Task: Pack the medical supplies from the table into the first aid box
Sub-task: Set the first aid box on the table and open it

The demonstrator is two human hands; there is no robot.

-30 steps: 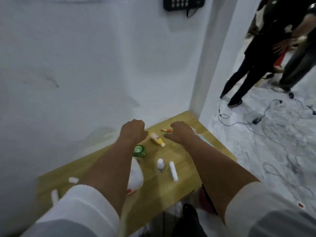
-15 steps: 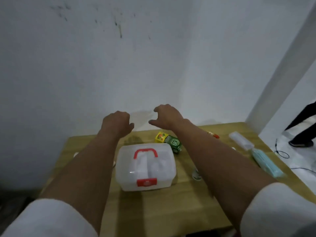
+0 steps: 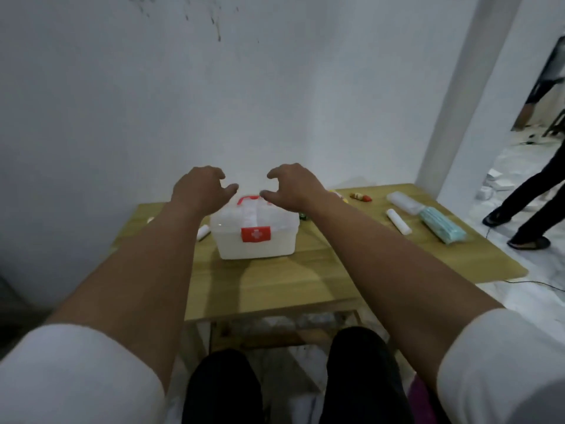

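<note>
Wooden table (image 3: pixel 321 280): head view only; it stands against the white wall and carries everything you have to pack.
First aid box (image 3: pixel 255 229): translucent white, lid shut, red handle (image 3: pixel 249 199) on top and red cross latch (image 3: pixel 256 234) facing you; it sits near the middle, a little toward the left edge.
Left hand (image 3: pixel 200 191): hovering above the box's back left, fingers (image 3: pixel 227 188) loosely curled and spread, holding nothing.
Right hand (image 3: pixel 295 185): hovering above the box's back right, fingers curled in a wide claw, also empty; thumb tip just over the handle.
Supplies on the right: face masks (image 3: pixel 441 223) in a clear wrap near the right edge, a clear packet (image 3: pixel 403 203) just behind them, a white roll (image 3: pixel 399 221) beside them, a small red and yellow item (image 3: pixel 360 196) near the back edge.
Supplies on the left: a white tube (image 3: pixel 203 232) touching or just beside the box's left wall, a pale bit (image 3: pixel 149 220) near the left edge; too small to name.
Hidden: something green peeks out behind your right wrist; you cannot tell what.
Step in hand: by my reading, opening the box; nothing is packed yet.
How to do it well: steady the base with your left hand, release the front latch with your right, then swing the lid fully back so it stays clear. Keep the box from sliding into the tube.
Bystander (image 3: pixel 532 191): on the floor beyond the right edge, well apart; ignore.
</note>
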